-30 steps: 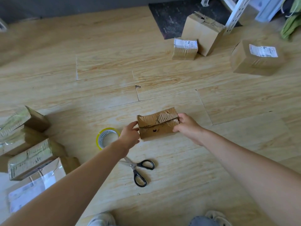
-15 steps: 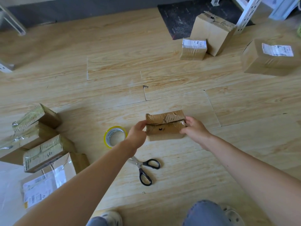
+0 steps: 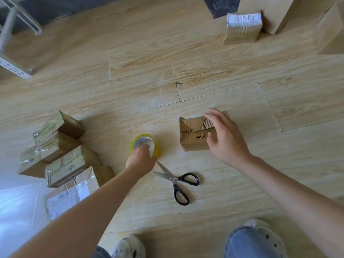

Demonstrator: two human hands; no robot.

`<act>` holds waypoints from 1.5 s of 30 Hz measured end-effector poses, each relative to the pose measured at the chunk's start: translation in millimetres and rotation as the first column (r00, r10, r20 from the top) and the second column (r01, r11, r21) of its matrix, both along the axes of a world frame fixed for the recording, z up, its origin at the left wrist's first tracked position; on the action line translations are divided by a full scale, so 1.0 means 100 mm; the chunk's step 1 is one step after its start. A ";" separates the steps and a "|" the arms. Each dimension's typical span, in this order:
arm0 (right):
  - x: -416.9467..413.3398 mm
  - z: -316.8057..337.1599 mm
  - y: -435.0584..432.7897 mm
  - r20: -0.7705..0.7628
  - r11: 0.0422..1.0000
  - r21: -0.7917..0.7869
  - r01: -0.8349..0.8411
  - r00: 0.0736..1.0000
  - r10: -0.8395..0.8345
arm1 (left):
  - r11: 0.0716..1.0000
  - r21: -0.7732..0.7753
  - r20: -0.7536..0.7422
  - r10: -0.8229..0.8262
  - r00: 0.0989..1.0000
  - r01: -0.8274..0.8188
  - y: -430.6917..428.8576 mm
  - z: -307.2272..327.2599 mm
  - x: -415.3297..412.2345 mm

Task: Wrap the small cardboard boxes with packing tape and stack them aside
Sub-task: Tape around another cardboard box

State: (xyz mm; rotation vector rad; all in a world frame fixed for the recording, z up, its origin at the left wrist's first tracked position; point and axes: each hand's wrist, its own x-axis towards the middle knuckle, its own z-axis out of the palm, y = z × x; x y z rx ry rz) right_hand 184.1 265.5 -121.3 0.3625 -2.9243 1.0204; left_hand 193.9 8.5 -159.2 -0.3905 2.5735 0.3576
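Head cam is looking down at the floor point(image 3: 167, 53). Wrapped boxes point(image 3: 61, 161) are sitting at 9 o'clock, and the torn box point(image 3: 191, 140) is lying at 3 o'clock of the tape roll point(image 3: 138, 141). Right hand point(image 3: 223, 138) is hovering spread over the box, left hand point(image 3: 141, 161) is curling round the roll. Guessing the taping step's starting, next up is finding the tape's loose end.

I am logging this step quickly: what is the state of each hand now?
Left hand: closed, fingers curled on the tape roll.
Right hand: open, holding nothing, over the torn box.
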 end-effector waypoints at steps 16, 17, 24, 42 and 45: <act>0.17 -0.03 -0.49 -0.023 0.986 -0.074 -0.147 0.989 0.145 | 0.998 0.049 -0.174 -0.037 0.984 0.046 -0.11 -0.03 0.17; 0.18 -0.01 -0.56 -0.014 0.984 -0.094 -0.154 0.988 0.153 | 0.995 0.075 -0.214 -0.041 0.976 0.058 -0.13 0.04 0.21; 0.17 0.20 -1.00 0.217 0.932 -0.191 -0.308 0.913 0.346 | 0.902 0.406 -0.412 0.034 0.911 0.149 -0.15 0.58 0.49; 0.34 1.63 -0.79 0.088 0.985 -0.025 -0.170 0.981 0.172 | 0.734 0.673 -0.306 0.162 0.938 0.093 0.29 1.81 0.51; 0.36 1.75 -0.89 0.129 0.982 -0.190 0.017 0.992 0.008 | 0.703 0.711 -0.245 0.233 0.941 0.011 0.31 1.97 0.45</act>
